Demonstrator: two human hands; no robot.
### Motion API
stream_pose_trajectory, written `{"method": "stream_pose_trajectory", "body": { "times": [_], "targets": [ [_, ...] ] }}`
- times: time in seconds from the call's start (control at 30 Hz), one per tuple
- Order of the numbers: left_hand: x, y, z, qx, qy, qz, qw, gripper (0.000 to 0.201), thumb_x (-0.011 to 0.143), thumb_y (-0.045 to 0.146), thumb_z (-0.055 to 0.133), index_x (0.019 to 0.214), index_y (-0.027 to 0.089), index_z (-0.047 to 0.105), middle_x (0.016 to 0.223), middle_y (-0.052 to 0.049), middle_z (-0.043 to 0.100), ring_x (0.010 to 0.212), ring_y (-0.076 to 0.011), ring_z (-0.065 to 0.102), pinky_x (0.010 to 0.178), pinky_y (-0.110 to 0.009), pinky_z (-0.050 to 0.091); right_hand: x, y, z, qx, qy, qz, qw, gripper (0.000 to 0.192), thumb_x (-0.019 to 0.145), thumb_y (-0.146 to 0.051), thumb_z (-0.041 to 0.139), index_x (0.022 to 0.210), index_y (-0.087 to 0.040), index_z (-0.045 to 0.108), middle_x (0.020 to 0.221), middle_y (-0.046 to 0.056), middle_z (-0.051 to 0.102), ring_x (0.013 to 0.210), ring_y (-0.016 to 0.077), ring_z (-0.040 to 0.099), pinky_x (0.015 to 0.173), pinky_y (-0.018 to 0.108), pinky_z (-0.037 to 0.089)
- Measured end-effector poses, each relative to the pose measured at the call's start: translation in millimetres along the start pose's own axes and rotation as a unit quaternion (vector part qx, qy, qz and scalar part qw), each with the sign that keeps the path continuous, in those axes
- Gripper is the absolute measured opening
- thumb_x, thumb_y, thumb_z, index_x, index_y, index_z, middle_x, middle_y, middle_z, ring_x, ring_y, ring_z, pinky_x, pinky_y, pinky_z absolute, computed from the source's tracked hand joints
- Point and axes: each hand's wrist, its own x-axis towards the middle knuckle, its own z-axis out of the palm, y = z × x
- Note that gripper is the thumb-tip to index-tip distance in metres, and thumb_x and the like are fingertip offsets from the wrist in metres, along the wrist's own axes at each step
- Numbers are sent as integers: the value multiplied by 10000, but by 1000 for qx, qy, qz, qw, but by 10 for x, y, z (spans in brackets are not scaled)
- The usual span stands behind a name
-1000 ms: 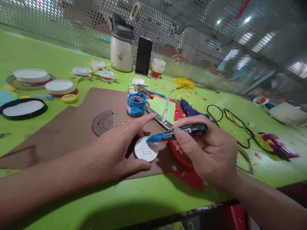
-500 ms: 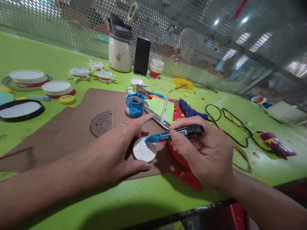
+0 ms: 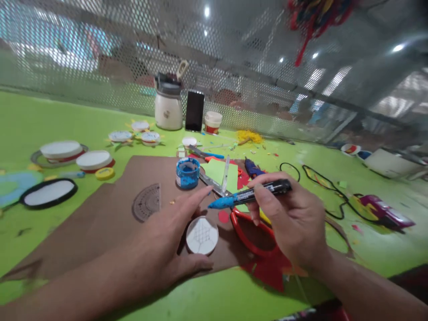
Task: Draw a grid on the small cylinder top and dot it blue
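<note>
My right hand (image 3: pixel 284 214) grips a black permanent marker (image 3: pixel 257 192) whose front end is coated in blue paint. The marker's tip is up off a small white round disc (image 3: pixel 202 235) with a black line pattern. Around the disc's left side curves my left hand (image 3: pixel 177 236), thumb and index finger spread wide; whether it touches the rim I cannot tell. A little blue shows on that index fingertip. Beyond it stands an open jar of blue paint (image 3: pixel 187 174). Red-handled scissors (image 3: pixel 252 249) lie between the disc and my right hand.
Brown cardboard (image 3: pixel 113 214) lies under the work, with a protractor (image 3: pixel 147 203) on it. A glue gun (image 3: pixel 253 168) and black cable are at right. Behind stand a white bottle (image 3: pixel 168 109), a phone (image 3: pixel 195 110) and stacked cups (image 3: pixel 213 121). White lids (image 3: pixel 95 159) sit at left.
The marker has lifted away from the disc. More of the red scissors shows beside my right hand. The view has tilted upward, so things sit lower in the picture.
</note>
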Motion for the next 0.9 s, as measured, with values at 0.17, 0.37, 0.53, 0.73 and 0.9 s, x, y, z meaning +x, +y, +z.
{"method": "stream_pose_trajectory", "body": {
  "times": [0.17,0.37,0.53,0.73,0.9],
  "targets": [
    [-47,13,-53,-20,-34,-12,999,916,909,356,757,1704,360,300,1501,-77,676,1309,-315,680,1103,-453,558,154,71,-28,89,51,10,995,123,1009,-284,743,915,-207,717,606,-55,653,473,92,604,438,181,517],
    [0,25,-29,-20,-30,-23,999,849,887,293,691,1669,333,362,1321,-48,750,1154,-287,722,1047,-436,558,364,114,-81,107,64,26,992,233,976,-406,788,906,-205,693,616,-46,668,471,100,600,431,200,522],
    [56,4,-21,-24,-54,-42,997,934,812,319,709,1676,309,353,1405,-95,714,1202,-346,693,1037,-506,552,744,117,175,39,-40,44,997,252,959,-433,738,919,-204,641,650,-43,640,526,116,612,465,219,518],
    [85,-7,-29,-18,-55,-32,998,983,762,328,748,1671,297,375,1393,-116,720,1223,-364,699,1050,-508,560,1156,427,724,-52,-142,91,984,269,937,-289,733,737,-219,568,588,-60,549,523,114,524,499,236,443],
    [79,18,-46,-7,-45,-10,999,977,786,319,759,1682,307,369,1348,-110,750,1167,-352,723,1019,-481,574,1184,583,843,-66,-173,122,975,309,948,-267,702,680,-211,559,567,-58,538,495,107,503,497,236,413]
  ]
}}
